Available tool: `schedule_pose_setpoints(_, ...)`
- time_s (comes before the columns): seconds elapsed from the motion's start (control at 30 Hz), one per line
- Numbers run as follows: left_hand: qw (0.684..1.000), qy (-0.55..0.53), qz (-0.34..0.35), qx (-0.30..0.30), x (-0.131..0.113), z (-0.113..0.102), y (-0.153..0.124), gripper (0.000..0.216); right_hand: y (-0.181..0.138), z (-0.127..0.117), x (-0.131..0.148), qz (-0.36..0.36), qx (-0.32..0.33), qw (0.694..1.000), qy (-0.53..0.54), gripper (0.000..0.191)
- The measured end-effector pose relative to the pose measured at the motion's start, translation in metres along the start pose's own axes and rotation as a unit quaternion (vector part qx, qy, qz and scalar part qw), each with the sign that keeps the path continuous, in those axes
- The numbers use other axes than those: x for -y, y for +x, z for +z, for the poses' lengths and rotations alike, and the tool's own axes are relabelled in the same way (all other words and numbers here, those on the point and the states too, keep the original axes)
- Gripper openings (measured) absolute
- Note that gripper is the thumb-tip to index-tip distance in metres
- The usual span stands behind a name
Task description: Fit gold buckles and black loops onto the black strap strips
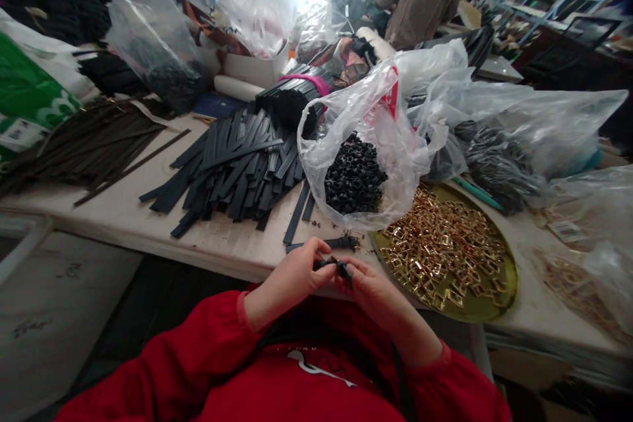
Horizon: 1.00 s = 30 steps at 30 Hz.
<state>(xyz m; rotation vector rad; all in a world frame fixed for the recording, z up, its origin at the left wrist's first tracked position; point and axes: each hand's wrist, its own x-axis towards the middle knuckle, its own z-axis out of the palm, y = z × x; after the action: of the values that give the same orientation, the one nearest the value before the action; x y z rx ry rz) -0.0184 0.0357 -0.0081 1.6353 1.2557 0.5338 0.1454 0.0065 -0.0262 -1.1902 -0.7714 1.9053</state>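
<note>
Close to my body, at the table's front edge, both hands pinch a short black strap (343,270). My left hand (295,278) grips its left end between thumb and fingers. Fingers closed, my right hand (374,293) has hold of the right end. A small darker bit shows between the fingertips, too small to make out. Just beyond the hands lies another black strap (324,244) with a small fitting at its right end. An open plastic bag (316,192) of small black loops (353,175) stands behind it. To the right, gold buckles (440,247) are heaped on a round tray (509,300).
Black strips (237,165) are piled left of the bag, and brown strips (99,138) lie farther left. Clear plastic bags (534,125) crowd the right side. A person in brown (420,3) is at the back. The table's front edge (222,264) runs before me.
</note>
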Motion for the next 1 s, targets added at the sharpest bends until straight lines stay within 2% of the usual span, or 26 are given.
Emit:
schedule_pose_setpoints(0.13,0.999,0.047,-0.002,0.004,0.003,0.001,0.002,0.025,0.000,-0.002,0.001,0.027,0.034,0.998,0.039,0.029)
schedule_pose_setpoints(0.27,1.000,-0.007,-0.014,0.023,0.003,0.002,0.001,0.023,-0.002,-0.004,0.001,0.014,0.031,0.999,0.038,0.028)
schedule_pose_setpoints(0.33,0.997,-0.069,-0.024,0.037,0.002,0.003,-0.001,0.025,-0.003,-0.003,0.002,-0.015,0.004,1.000,0.014,0.026)
schedule_pose_setpoints(0.43,0.982,-0.175,-0.046,0.058,0.003,0.004,-0.006,0.026,-0.003,0.000,0.002,-0.071,-0.070,0.993,-0.056,0.024)
schedule_pose_setpoints(0.5,0.970,-0.224,-0.064,0.073,0.005,0.004,-0.009,0.024,-0.002,0.002,0.000,-0.118,-0.133,0.978,-0.110,0.022)
schedule_pose_setpoints(0.57,0.963,-0.243,-0.084,0.083,0.007,0.005,-0.012,0.025,-0.003,0.002,-0.002,-0.155,-0.166,0.960,-0.161,0.022)
schedule_pose_setpoints(0.63,0.960,-0.247,-0.095,0.089,0.009,0.006,-0.016,0.026,-0.005,0.001,-0.003,-0.166,-0.148,0.949,-0.222,0.021)
schedule_pose_setpoints(0.7,0.957,-0.253,-0.100,0.098,0.009,0.007,-0.020,0.026,-0.010,-0.001,-0.003,-0.159,-0.104,0.942,-0.276,0.013)
schedule_pose_setpoints(0.83,0.952,-0.260,-0.107,0.118,0.006,0.010,-0.029,0.024,-0.022,-0.002,-0.002,-0.169,-0.063,0.923,-0.339,0.007)
schedule_pose_setpoints(1.0,0.959,-0.221,-0.104,0.143,0.002,0.013,-0.042,0.020,-0.042,0.002,0.003,-0.231,-0.013,0.848,-0.477,0.006)
